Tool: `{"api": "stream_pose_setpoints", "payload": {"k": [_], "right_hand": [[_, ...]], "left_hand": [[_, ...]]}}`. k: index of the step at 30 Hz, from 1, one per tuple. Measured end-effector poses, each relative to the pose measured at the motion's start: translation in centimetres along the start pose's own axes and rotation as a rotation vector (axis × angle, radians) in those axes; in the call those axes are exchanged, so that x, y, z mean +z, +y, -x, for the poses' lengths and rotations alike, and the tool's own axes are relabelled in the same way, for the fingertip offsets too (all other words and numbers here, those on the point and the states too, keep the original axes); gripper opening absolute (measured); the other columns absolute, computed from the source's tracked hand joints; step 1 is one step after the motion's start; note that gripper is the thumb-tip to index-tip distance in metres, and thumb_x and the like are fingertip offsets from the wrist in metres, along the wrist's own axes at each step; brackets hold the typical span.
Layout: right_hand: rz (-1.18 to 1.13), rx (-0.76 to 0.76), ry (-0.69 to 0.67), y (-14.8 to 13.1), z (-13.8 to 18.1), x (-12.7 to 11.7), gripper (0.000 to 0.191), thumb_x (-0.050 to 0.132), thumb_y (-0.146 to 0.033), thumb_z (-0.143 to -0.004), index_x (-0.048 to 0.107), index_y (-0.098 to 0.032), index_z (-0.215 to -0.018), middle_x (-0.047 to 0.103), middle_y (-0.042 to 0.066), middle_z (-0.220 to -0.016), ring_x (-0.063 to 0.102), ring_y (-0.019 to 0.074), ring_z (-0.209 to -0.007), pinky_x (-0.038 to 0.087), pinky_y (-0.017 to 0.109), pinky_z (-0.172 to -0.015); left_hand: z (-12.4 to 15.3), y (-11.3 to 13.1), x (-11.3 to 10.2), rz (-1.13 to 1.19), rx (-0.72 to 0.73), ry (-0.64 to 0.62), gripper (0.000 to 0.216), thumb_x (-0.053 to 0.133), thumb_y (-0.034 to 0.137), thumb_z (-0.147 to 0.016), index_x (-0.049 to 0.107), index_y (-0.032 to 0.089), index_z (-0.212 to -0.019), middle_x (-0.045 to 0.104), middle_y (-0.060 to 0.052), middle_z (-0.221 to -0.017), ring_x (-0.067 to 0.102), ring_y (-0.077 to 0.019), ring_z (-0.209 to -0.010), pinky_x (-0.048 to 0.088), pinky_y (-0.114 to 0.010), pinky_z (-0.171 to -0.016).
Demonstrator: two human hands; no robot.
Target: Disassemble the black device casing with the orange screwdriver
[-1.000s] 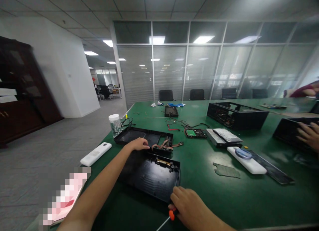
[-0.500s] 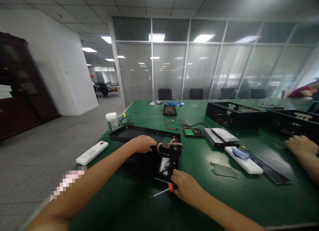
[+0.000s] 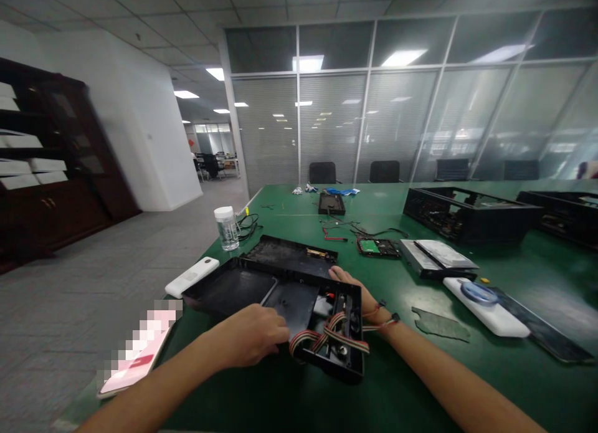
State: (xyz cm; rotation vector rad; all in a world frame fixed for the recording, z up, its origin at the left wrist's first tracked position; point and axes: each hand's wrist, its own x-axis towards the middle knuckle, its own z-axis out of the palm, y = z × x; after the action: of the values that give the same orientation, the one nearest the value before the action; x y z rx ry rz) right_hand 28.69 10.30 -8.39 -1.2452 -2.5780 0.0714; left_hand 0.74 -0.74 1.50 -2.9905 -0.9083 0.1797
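Note:
A black plastic case shell (image 3: 243, 290) with red-and-white ribbon cables (image 3: 327, 339) at its near right corner lies open side up in front of me. My left hand (image 3: 252, 341) is curled over its near edge, closed on it. My right hand (image 3: 357, 291) holds the shell's right wall from outside, with its fingers reaching along the far corner and partly hidden behind the wall. A second black panel (image 3: 292, 252) lies flat just beyond the shell. No screwdriver is in view.
On the green table (image 3: 402, 383) stand a clear jar (image 3: 227, 227), a white remote (image 3: 191, 276), a green-board drive (image 3: 378, 246), a silver drive (image 3: 439, 258), a white device (image 3: 486, 307), a grey scrap (image 3: 441, 324) and black chassis (image 3: 467, 212). A pink object (image 3: 135, 352) lies at the left edge.
The cabled shell has come from behind the flat panel to right in front of me. My right hand left the orange-handled screwdriver and took the shell's right wall. The co-worker's hand has left view.

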Motion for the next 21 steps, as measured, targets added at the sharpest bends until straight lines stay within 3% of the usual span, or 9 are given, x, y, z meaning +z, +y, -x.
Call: {"api": "stream_pose_setpoints", "payload": {"k": [4, 8, 12, 16, 17, 21], "right_hand": [[0.217, 0.083, 0.002, 5.2, 1.0, -0.2, 0.038, 0.042, -0.006, -0.080, 0.054, -0.012, -0.115, 0.044, 0.015, -0.127, 0.045, 0.0254, -0.109, 0.039, 0.039, -0.090], [0.249, 0.194, -0.034, 9.5, 2.7, -0.7, 0.033, 0.046, -0.008, -0.077, 0.060, -0.014, -0.106, 0.052, 0.014, -0.116, 0.048, 0.0234, -0.103, 0.038, 0.035, -0.089], [0.083, 0.186, -0.057, 10.5, 2.9, -1.4, 0.027, 0.046, -0.013, -0.078, 0.062, -0.014, -0.100, 0.058, 0.011, -0.104, 0.051, 0.0194, -0.098, 0.037, 0.030, -0.088], [-0.049, 0.132, 0.009, 9.3, 2.5, -1.7, 0.024, 0.044, -0.014, -0.079, 0.061, -0.015, -0.095, 0.059, 0.008, -0.097, 0.052, 0.0173, -0.092, 0.038, 0.029, -0.085], [-0.062, 0.125, 0.022, 8.9, 2.4, -1.6, 0.024, 0.043, -0.014, -0.079, 0.061, -0.015, -0.095, 0.059, 0.008, -0.096, 0.052, 0.0173, -0.092, 0.038, 0.029, -0.084], [-0.095, 0.088, 0.039, 7.4, 2.0, -1.0, 0.022, 0.043, -0.013, -0.078, 0.061, -0.016, -0.092, 0.059, 0.007, -0.094, 0.053, 0.0168, -0.089, 0.038, 0.029, -0.081]], "left_hand": [[0.1, -1.0, 2.9, -0.015, 0.000, -0.027, 0.008, 0.053, 0.022, -0.082, 0.056, 0.024, -0.089, 0.061, -0.001, -0.082, 0.056, -0.0171, -0.078, 0.040, -0.026, -0.064], [0.1, -2.1, 4.9, -0.012, -0.090, -0.069, 0.008, 0.056, 0.017, -0.077, 0.057, 0.022, -0.084, 0.061, -0.002, -0.082, 0.057, -0.0185, -0.081, 0.042, -0.027, -0.067], [-0.2, -4.7, 4.5, 0.141, -0.256, -0.125, 0.021, 0.061, 0.019, -0.070, 0.057, 0.021, -0.091, 0.060, -0.003, -0.092, 0.057, -0.0190, -0.085, 0.044, -0.027, -0.071], [-2.2, -8.9, 3.0, 0.462, -0.250, -0.315, 0.038, 0.062, 0.032, -0.070, 0.053, 0.021, -0.105, 0.062, 0.000, -0.092, 0.059, -0.0152, -0.077, 0.045, -0.021, -0.062], [-3.1, -9.9, 2.9, 0.451, -0.273, -0.281, 0.035, 0.058, 0.034, -0.073, 0.053, 0.020, -0.105, 0.062, -0.001, -0.092, 0.059, -0.0153, -0.077, 0.045, -0.022, -0.063], [-7.6, -12.4, 4.6, 0.092, -0.420, 0.070, 0.025, 0.055, 0.030, -0.076, 0.057, 0.019, -0.099, 0.062, -0.007, -0.098, 0.057, -0.0208, -0.091, 0.043, -0.028, -0.076]]}}
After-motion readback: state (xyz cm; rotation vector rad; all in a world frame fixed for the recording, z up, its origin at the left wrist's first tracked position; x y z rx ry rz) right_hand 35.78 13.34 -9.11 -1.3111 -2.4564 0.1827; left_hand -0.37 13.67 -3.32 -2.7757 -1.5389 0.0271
